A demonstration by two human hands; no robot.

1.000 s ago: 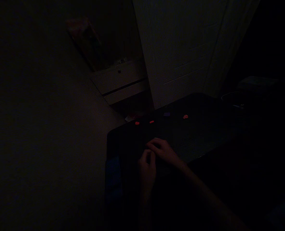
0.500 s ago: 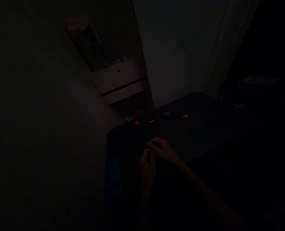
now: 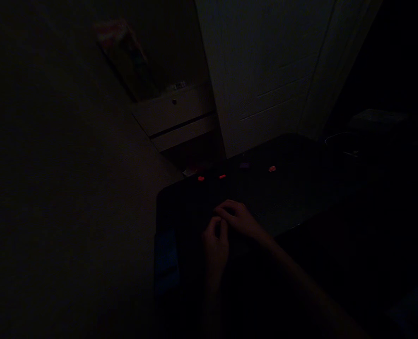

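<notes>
The room is very dark. My left hand (image 3: 216, 240) is over the dark table (image 3: 286, 197), thumb and fingers bent together in a pinch. My right hand (image 3: 239, 217) is just beyond it to the right, its fingertips pinched close to the left hand's fingertips. Whatever the fingers hold, if anything, is too dark and small to make out. Farther back on the table lie a small orange-red lump (image 3: 200, 179), a short orange-red stick-like piece (image 3: 222, 176), a dark purple block (image 3: 244, 165) and another orange lump (image 3: 272, 168).
A blue flat item (image 3: 166, 261) lies at the table's left side. Behind the table stand a drawer unit (image 3: 180, 113) and a pale panelled door (image 3: 261, 80). A thin pale curved line, perhaps a cable (image 3: 336, 137), shows at the right. A wall (image 3: 88, 188) borders the left.
The picture is slightly darker and the view has shifted a touch. Both hands keep nearly the same pinched pose and place.
</notes>
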